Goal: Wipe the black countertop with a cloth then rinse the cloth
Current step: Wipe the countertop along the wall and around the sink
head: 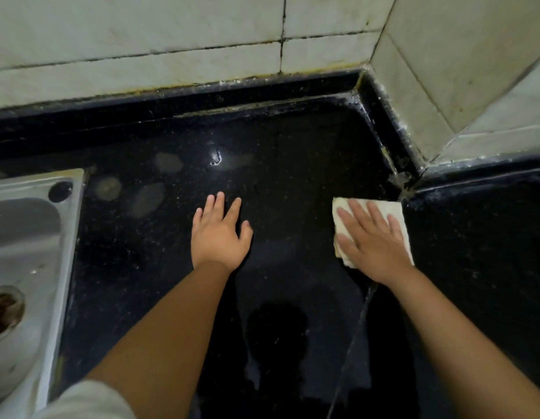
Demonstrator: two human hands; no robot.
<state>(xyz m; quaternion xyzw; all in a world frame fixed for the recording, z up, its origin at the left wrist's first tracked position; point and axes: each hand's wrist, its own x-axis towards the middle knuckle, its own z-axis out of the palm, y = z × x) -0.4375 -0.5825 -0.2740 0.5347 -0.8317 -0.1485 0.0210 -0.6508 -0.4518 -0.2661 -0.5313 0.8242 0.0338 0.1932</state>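
The wiping step looks under way — the right hand, fingers straight, presses the folded white cloth onto the black countertop at right of centre, the left hand spread flat and empty beside it — and the next sweep should likely head left toward the pale smudges near the steel sink.

place: home kitchen | signs: black stone countertop set in a corner | steel sink with drain inset at left | grimy pale wall tiles behind
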